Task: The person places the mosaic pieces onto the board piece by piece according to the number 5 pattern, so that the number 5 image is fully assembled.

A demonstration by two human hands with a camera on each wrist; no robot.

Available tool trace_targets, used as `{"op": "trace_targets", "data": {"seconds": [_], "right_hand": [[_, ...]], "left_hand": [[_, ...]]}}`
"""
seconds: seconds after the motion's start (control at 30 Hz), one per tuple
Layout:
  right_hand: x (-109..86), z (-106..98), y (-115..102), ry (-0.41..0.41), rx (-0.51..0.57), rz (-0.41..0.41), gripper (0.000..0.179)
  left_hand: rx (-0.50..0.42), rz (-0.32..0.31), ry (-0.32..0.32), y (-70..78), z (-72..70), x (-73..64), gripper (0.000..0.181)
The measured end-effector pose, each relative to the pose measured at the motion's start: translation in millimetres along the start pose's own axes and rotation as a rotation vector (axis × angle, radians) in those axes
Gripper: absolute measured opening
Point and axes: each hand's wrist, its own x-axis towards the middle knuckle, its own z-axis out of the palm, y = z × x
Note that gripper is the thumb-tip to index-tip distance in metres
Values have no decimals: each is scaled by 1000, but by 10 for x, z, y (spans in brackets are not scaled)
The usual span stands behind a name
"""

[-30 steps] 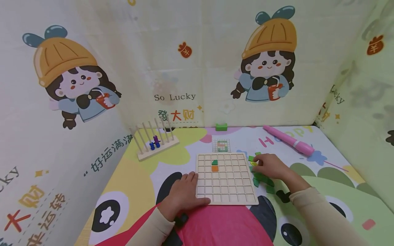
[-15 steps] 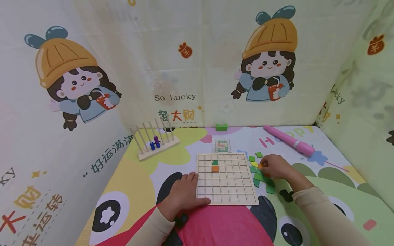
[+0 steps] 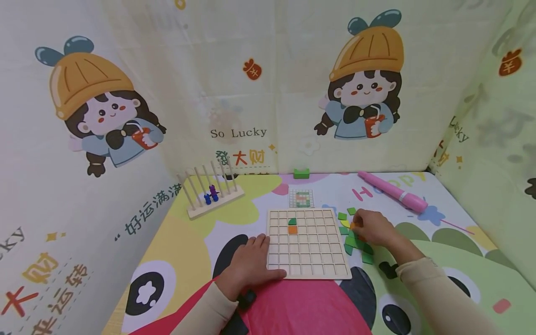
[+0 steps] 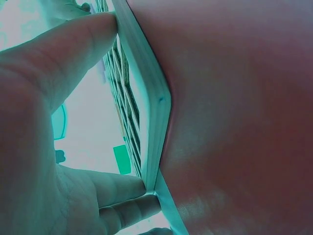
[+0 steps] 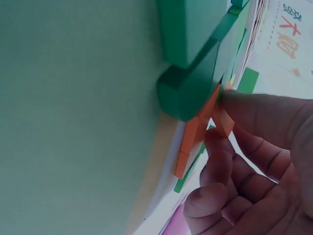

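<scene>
A wooden grid board point(image 3: 307, 258) lies on the table, with a green round-sided tile point(image 3: 292, 221) and an orange square tile point(image 3: 292, 230) in its upper-left cells. My left hand point(image 3: 249, 263) spans the board's near-left corner, its straight fingers touching the left side and its thumb at the front edge. Right of the board, my right hand point(image 3: 371, 228) pinches an orange tile point(image 5: 224, 122) between thumb and fingers, close over a pile of green tiles point(image 3: 355, 243). In the right wrist view, other orange tiles point(image 5: 190, 139) lie just below the fingers. A yellow tile point(image 3: 345, 224) shows beside the pile.
Behind the board lies a small printed grid card point(image 3: 301, 198). A wooden peg rack point(image 3: 215, 202) with blue and purple pieces stands at the back left. Toward the wall are a green block point(image 3: 301, 173) and a thick pink pen-shaped stick point(image 3: 393, 191).
My right hand has shifted slightly right from the upper tiles, uncovering green ones, and an orange tile now shows at its fingertips. My left hand stays at the board's corner.
</scene>
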Motion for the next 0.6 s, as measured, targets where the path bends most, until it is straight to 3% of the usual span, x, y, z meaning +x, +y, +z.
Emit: {"op": "trace_targets", "data": {"seconds": [0.33,0.6], "right_hand": [[-2,12,2,21,52,-64,15],[0,-18,-55,8,173,-29,18]], "left_hand": [[-2,-2,-2,15,-18,-21,110],[-3,-5,-3,22,-20,-17,110]]}}
